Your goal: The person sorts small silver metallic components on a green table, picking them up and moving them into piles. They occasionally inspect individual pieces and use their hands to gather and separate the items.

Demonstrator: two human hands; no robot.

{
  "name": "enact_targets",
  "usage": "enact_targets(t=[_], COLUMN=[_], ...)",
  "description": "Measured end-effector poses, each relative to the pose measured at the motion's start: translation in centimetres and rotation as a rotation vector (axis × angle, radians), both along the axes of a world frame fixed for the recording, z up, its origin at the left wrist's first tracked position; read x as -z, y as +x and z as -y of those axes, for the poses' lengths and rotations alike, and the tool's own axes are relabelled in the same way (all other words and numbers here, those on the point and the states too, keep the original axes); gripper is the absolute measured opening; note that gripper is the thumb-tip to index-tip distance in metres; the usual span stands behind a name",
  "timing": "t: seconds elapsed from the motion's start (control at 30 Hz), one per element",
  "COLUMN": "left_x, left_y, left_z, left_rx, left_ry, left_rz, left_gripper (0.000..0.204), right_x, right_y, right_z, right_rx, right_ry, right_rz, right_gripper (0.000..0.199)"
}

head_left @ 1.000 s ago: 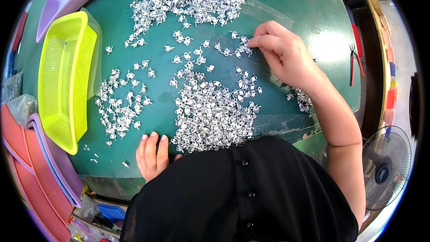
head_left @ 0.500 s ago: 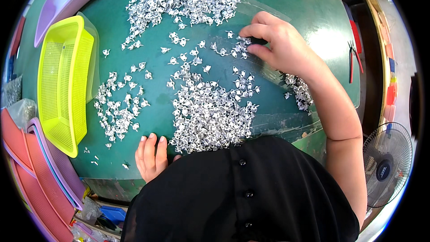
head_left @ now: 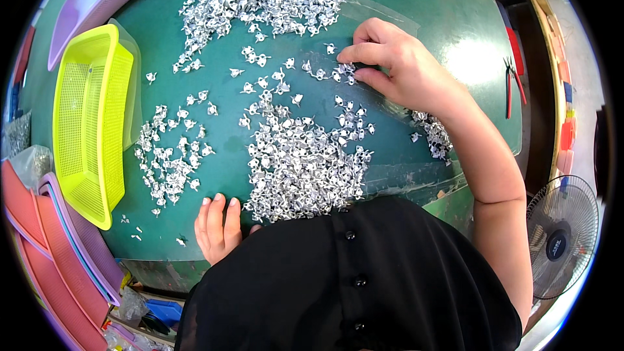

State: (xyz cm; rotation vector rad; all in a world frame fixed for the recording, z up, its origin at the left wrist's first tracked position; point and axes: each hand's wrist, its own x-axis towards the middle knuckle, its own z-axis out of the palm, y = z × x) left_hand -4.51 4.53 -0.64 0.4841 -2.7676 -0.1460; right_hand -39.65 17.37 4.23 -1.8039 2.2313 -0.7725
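Observation:
My right hand (head_left: 398, 65) reaches over the table with its fingers curled. Thumb and forefinger close on small silvery metal parts (head_left: 344, 71) at the end of a short scattered row; exactly how many lie between the fingertips is hidden. My left hand (head_left: 219, 226) rests at the near table edge, fingers stretched out and holding nothing, its thumb mostly hidden by the black shirt. Just right of it spreads a dense pile of the same metal parts (head_left: 305, 169). A looser group (head_left: 170, 162) lies farther left, and a large heap (head_left: 266, 0) is at the far side.
A yellow-green mesh basket (head_left: 117, 136) stands on the green table (head_left: 227, 117) at left, near a purple bin (head_left: 97, 6). Another small heap (head_left: 432, 136) sits beneath my right forearm. Red-handled pliers (head_left: 509, 91) lie at right; a fan (head_left: 560, 237) stands beyond the table.
My right hand has shifted slightly left and its fingertips have drawn in toward the metal parts. My left hand stays in place at the table edge.

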Motion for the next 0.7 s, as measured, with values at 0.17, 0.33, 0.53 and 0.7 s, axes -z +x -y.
enact_targets(t=[0.17,0.33,0.53,0.7], left_x=[-0.1,-0.2,-0.1,0.1], left_y=[0.1,0.0,-0.1,0.0], left_z=[-0.1,-0.1,-0.1,-0.1], left_rx=[-0.011,-0.007,-0.003,-0.006], left_ry=[0.006,0.004,-0.001,-0.012], left_rz=[0.010,0.015,0.012,0.000], left_gripper=[0.045,0.045,0.044,0.044], right_x=[1.0,0.7,0.9,0.2], right_y=[-0.3,-0.8,-1.2,-0.7], right_z=[0.1,0.2,-0.3,-0.3], right_rx=[0.026,0.119,0.160,0.126], right_ry=[-0.023,0.024,0.000,0.061], right_rz=[0.013,0.081,0.075,0.139], right_gripper=[0.016,0.017,0.019,0.024])
